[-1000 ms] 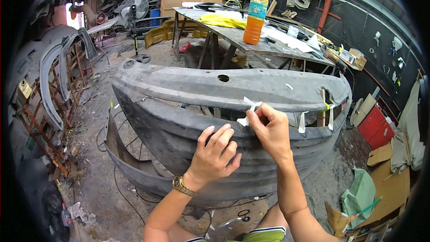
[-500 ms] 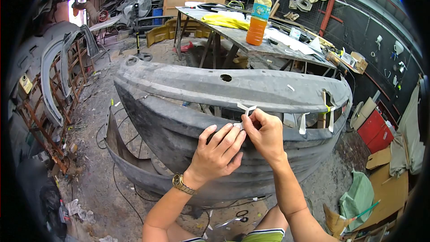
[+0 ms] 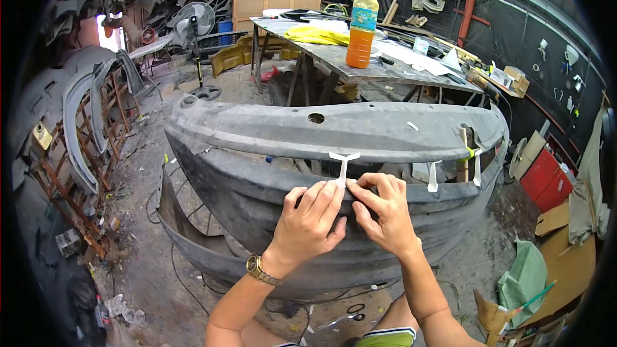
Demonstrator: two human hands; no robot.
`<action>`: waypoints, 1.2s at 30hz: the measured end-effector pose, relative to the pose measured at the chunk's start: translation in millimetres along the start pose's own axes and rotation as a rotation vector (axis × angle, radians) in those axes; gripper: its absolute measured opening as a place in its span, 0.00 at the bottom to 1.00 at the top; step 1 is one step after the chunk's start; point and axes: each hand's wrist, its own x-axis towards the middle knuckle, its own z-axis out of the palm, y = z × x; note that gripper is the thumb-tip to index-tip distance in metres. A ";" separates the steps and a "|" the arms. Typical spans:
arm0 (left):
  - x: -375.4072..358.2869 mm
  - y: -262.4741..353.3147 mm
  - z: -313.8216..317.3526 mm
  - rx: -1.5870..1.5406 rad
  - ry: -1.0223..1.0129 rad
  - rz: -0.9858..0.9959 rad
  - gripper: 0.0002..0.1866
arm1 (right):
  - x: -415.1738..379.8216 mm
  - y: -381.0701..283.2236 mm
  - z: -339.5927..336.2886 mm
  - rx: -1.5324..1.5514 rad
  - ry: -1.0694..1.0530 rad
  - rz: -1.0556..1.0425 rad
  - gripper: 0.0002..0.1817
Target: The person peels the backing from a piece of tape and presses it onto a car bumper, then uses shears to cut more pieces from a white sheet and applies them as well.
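A large grey car bumper shell (image 3: 238,183) lies in front of me, with a long slot between its upper and lower parts. One Y-shaped white strip (image 3: 344,165) spans the slot, its forked end stuck on the upper edge. My left hand (image 3: 312,218), wearing a gold watch (image 3: 257,268), rests its outstretched fingertips on the strip's lower end. The index fingertip of my right hand (image 3: 384,212) touches the lower edge just right of the strip; its thumb stands apart. Similar white strips (image 3: 433,177) (image 3: 477,168) cross the slot further right.
Behind the bumper stands a worktable (image 3: 321,64) with an orange drink bottle (image 3: 362,29) and a yellow cloth (image 3: 318,35). Scissors (image 3: 347,315) and cables lie on the floor below me. A curved grey panel (image 3: 186,231) sits at left, a red box (image 3: 546,180) at right.
My right thumb and index finger have come off the strip's upper stem and spread apart, moving down to the lower edge. The left hand stays at the strip's lower end. The view shifted slightly.
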 end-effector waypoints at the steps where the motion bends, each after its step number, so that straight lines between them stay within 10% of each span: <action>1: 1.7 0.0 -1.1 0.005 -0.005 0.007 0.27 | -0.5 1.2 0.5 0.000 0.023 -0.036 0.20; 36: 17.8 -13.3 -14.4 -0.178 -0.117 0.036 0.25 | -6.4 15.9 -0.1 0.154 0.023 -0.077 0.23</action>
